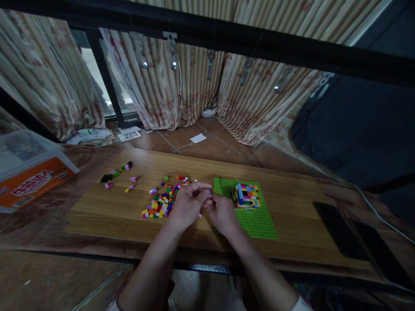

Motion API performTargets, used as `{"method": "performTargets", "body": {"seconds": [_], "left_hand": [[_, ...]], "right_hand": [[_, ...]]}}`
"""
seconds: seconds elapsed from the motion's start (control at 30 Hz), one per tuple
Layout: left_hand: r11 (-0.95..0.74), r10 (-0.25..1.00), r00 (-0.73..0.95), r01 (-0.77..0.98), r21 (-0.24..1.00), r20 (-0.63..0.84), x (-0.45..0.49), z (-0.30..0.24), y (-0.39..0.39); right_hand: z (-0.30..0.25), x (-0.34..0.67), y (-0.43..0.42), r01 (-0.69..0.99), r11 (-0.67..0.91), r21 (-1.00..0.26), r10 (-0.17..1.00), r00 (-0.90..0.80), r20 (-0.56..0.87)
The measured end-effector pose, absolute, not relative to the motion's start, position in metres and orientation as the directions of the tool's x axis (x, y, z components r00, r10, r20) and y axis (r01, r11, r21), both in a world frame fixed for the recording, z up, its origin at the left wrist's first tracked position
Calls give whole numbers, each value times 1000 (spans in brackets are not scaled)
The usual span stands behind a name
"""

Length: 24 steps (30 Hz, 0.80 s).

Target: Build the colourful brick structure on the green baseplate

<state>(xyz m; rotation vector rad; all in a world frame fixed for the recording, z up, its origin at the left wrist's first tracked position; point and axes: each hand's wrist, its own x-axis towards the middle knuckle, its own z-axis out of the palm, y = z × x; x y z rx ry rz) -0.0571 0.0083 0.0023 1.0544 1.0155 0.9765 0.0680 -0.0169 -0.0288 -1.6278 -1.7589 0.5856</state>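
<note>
My left hand (188, 204) and my right hand (223, 212) meet fingertip to fingertip over the table. Both are closed in a pinch around a small blue toy brick (209, 190), mostly hidden by the fingers. Left of my hands, partly behind the left one, spreads a pile of mixed-colour toy bricks (158, 204). To the right lies a green baseplate (259, 224), its left part behind my right hand. On it stands a multicoloured brick structure (247, 196) with hollow openings in its upper side.
A wooden board (298, 216) lies under everything. Several bricks, pink, green and black, are scattered at its left (133, 179). A clear plastic box (35, 168) with an orange label stands far left. Dark flat panels (337, 229) lie at the right. A black bar (207, 34) crosses above.
</note>
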Motion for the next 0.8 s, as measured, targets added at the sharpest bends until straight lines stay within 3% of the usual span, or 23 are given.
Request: {"method": "performTargets", "body": {"seconds": [0.1,0.2,0.4,0.53,0.8], "left_hand": [[205,936,317,-139,969,-152,-44,2,6],[142,927,367,-142,980,-81,-32,-5,3],[-193,915,378,105,976,140,-9,-17,-11],[-295,931,285,225,929,227,9,-23,-19],[-304,953,62,191,934,297,36,-36,-23]], "right_hand": [[-17,85,-32,651,92,-754,982,64,175],[-6,108,-51,595,48,-802,933,261,250],[4,150,-66,493,76,-867,789,502,355],[1,164,-63,446,52,-894,778,543,316],[-3,168,-61,461,11,-887,810,516,278]]}}
